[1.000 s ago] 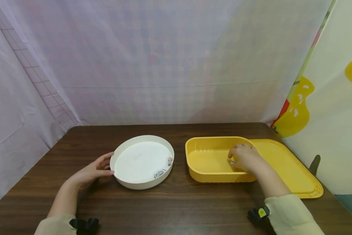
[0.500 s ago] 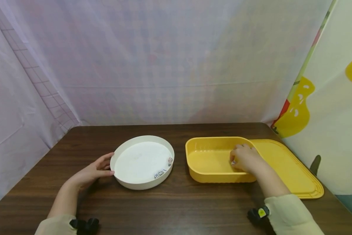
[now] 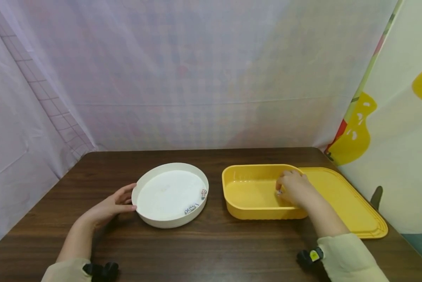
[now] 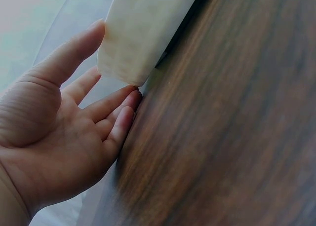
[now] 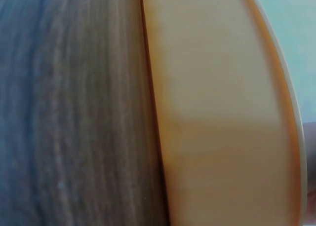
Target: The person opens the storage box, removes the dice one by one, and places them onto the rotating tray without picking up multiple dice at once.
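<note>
My left hand (image 3: pixel 108 208) is at the left side of a round white tray (image 3: pixel 163 192), its loosely extended fingers and thumb touching the wall. The left wrist view shows the thumb by the rim and the fingertips low by the base. Several dice (image 3: pixel 191 208) lie along the tray's near right edge, one with red pips farther up. Inside a yellow rectangular box (image 3: pixel 251 192), my right hand (image 3: pixel 295 190) reaches down over the near right part and pinches a small white die (image 3: pixel 279 192) with its fingertips. In the right wrist view the box wall (image 5: pixel 222 88) hides nearly all of that hand.
A flat yellow lid (image 3: pixel 337 199) lies to the right of the box, partly behind the right forearm. Both containers stand on a dark wooden table (image 3: pixel 196 250). A pale curtain (image 3: pixel 203 78) hangs behind the table, and a printed cloth (image 3: pixel 401 137) hangs at the right.
The right fingers have closed in around the die in the box and shifted up very slightly. My left hand, the tray and its dice have stayed put.
</note>
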### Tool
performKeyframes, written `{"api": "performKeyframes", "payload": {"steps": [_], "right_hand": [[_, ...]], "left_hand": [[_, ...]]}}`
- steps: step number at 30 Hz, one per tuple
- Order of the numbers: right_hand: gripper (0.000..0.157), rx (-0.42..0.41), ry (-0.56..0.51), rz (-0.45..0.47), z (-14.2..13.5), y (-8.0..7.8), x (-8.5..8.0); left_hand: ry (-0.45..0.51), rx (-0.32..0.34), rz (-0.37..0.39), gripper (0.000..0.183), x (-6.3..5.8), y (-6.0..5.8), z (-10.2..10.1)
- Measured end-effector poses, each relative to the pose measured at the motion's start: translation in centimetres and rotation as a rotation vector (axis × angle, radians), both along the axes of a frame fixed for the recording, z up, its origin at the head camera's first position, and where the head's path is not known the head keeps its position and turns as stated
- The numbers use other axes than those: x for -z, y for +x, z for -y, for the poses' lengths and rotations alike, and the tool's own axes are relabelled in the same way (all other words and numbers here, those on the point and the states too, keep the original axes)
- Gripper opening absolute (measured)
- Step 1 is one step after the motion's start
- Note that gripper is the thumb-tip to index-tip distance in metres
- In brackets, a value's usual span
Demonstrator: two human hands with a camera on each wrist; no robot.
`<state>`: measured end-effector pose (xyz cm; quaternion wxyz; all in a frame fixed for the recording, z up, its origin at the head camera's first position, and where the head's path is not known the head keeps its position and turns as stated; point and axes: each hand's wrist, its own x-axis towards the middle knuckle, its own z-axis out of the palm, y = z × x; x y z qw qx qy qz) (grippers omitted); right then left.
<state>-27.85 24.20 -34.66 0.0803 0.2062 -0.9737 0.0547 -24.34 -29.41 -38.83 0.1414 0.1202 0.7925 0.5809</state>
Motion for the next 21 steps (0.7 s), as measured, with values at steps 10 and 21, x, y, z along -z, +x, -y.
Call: {"api": "performKeyframes", "payload": {"steps": [10,21], "right_hand": [[0.006,0.009,0.007,0.001,0.5,0.4,-0.7],[0.005,-0.010,0.008,-0.032,1.4,1.0,-1.7]], "left_hand": [[-0.001,0.016,-0.009,0.084,0.2,-0.1,0.2],[0.008,0.021,-0.012,0.083,0.2,-0.2,0.1]]}}
